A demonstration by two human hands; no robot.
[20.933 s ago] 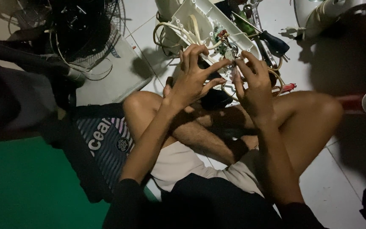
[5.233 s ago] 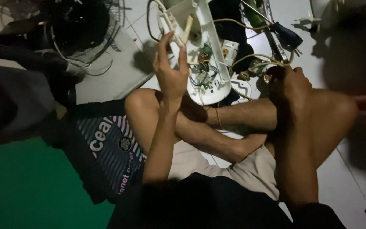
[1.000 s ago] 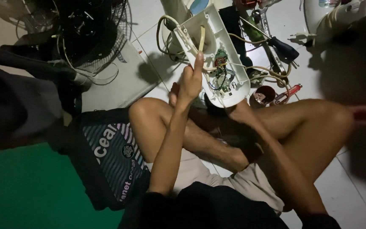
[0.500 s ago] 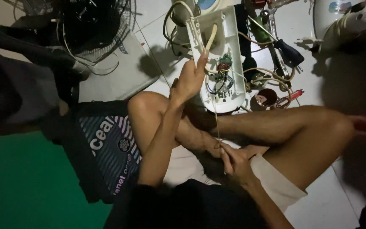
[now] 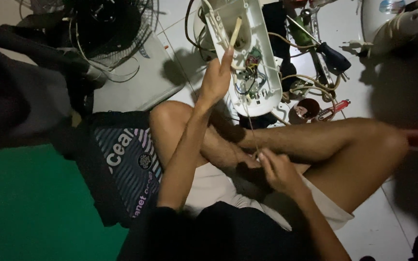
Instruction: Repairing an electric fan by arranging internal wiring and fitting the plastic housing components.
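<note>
Our left hand (image 5: 215, 79) reaches forward, arm extended, fingers closed on the edge of the open white plastic housing (image 5: 247, 58) standing on the tiled floor (image 5: 359, 72). Our right hand (image 5: 279, 171), drawn back over crossed legs, pinches a thin wire (image 5: 251, 130) leading up to its small circuit board (image 5: 250, 72).

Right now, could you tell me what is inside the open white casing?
Inside the casing: a small circuit board and coloured wires. The left hand covers its left edge; deeper parts are too dark to tell.
</note>
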